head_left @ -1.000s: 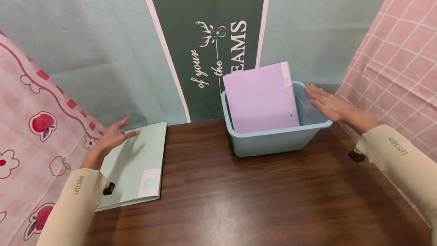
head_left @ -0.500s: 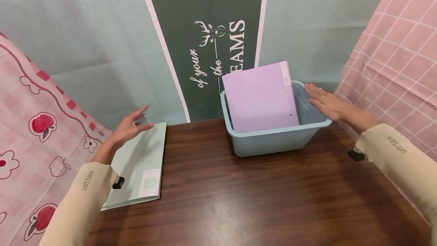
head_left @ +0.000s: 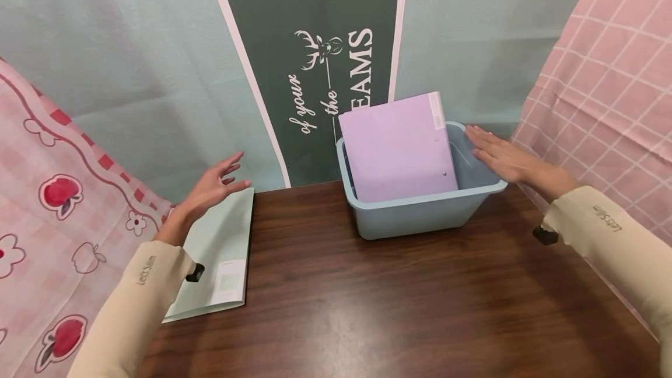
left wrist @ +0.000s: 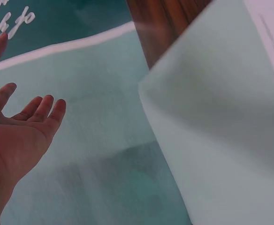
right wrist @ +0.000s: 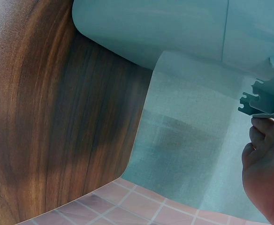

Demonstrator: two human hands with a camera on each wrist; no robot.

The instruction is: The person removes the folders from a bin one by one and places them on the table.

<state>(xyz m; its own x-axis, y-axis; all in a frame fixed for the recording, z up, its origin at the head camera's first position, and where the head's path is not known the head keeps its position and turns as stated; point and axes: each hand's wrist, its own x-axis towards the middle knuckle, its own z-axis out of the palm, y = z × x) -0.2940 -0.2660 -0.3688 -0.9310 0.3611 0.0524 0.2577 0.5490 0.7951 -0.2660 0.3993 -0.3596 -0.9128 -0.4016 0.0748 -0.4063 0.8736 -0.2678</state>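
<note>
My left hand [head_left: 212, 186] hovers above the far end of a pale green folder [head_left: 223, 244], its fingers loosely spread and holding nothing. In the left wrist view, the hand [left wrist: 22, 136] is apart from the folder [left wrist: 212, 108], palm showing. A lilac ring binder [head_left: 396, 150] leans upright inside a light blue plastic bin [head_left: 415, 218], its top sticking out above the rim. At the bin's right end, my right hand [head_left: 504, 159] rests on the rim with straight fingers. The right wrist view shows its fingertips against the underside of the rim [right wrist: 268, 96].
Brown wooden table [head_left: 315, 308] lies in front of the bin and between it and the folder. A grey-green cloth [head_left: 152, 74] with a dark printed band hangs behind. Patterned pink cloths stand at the left [head_left: 58, 238] and the right [head_left: 604, 74].
My left hand has moved right and away from me over the folder, still holding nothing. The right hand, the bin and the binder stay put, apart from a slight camera shift.
</note>
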